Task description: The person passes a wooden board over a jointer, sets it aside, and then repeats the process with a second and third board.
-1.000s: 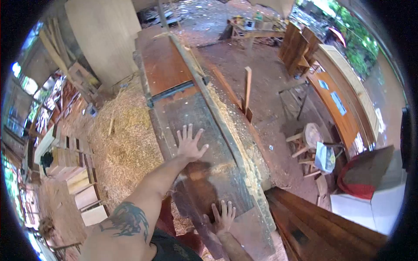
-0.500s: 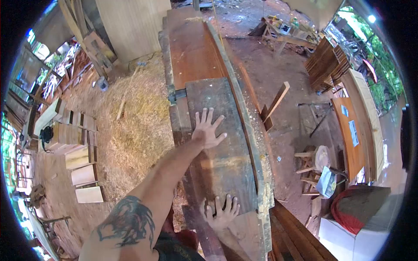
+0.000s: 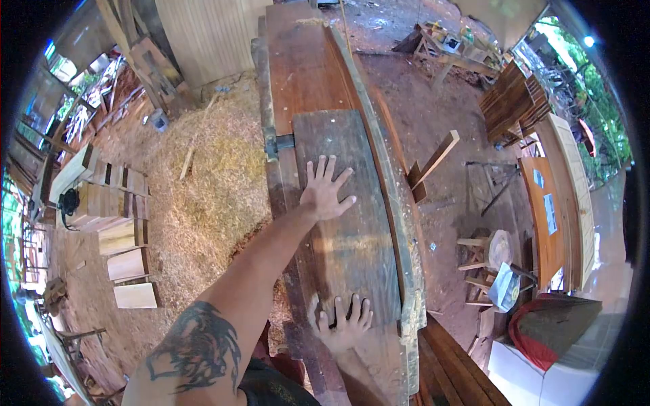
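Note:
A long, dark, worn wooden board [image 3: 359, 237] lies on a narrow workbench [image 3: 308, 74]. My left hand [image 3: 325, 193] rests palm down on the middle of the board with fingers spread, and its tattooed forearm reaches in from the lower left. Nearer to me, my right hand [image 3: 347, 331] lies flat on the same board, its fingers apart and pointing forward. Neither hand grips anything. Along the board's right side runs a raised wooden rail [image 3: 382, 176]. A small black metal piece [image 3: 284, 143] sits at the bench's left edge, close to the board's far end.
Wood shavings [image 3: 223, 162] cover the floor on the left, beside stacked timber blocks [image 3: 108, 203]. To the right stand a small round stool [image 3: 500, 249], leaning planks [image 3: 545, 216] and an upright wooden piece [image 3: 437, 159]. Dark beams [image 3: 453, 365] lie at the lower right.
The board appears to have slid slightly forward along the bench, with both hands still flat on it. My view has shifted a little.

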A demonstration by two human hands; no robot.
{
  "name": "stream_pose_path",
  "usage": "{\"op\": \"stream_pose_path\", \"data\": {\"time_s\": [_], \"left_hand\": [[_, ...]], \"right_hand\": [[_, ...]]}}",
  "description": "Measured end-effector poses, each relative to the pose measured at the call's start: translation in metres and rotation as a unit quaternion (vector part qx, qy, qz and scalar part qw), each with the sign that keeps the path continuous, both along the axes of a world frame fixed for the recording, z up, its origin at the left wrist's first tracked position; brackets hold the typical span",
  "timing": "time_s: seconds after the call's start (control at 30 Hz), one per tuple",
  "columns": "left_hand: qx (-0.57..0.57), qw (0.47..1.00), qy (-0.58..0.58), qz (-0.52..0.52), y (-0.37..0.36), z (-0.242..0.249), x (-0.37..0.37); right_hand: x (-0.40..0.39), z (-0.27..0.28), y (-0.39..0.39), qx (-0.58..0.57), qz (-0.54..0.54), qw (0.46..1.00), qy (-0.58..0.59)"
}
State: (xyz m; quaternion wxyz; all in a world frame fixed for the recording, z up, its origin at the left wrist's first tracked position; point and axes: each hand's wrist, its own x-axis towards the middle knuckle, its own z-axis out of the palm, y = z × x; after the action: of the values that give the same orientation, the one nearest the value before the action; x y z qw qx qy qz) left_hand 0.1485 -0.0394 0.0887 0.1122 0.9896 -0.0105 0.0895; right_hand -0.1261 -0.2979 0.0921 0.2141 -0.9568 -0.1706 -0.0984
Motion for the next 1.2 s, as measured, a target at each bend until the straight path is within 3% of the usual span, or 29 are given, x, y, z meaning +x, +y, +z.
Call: {"op": "stream_pose_path", "data": {"time_s": [1.2], "left_hand": [[0.025,0.998,0.058,0.026,0.088,0.001,0.107]], "right_hand": [[0.109,-0.009,0.094,-0.027,-0.001,1.0,0.012]]}}
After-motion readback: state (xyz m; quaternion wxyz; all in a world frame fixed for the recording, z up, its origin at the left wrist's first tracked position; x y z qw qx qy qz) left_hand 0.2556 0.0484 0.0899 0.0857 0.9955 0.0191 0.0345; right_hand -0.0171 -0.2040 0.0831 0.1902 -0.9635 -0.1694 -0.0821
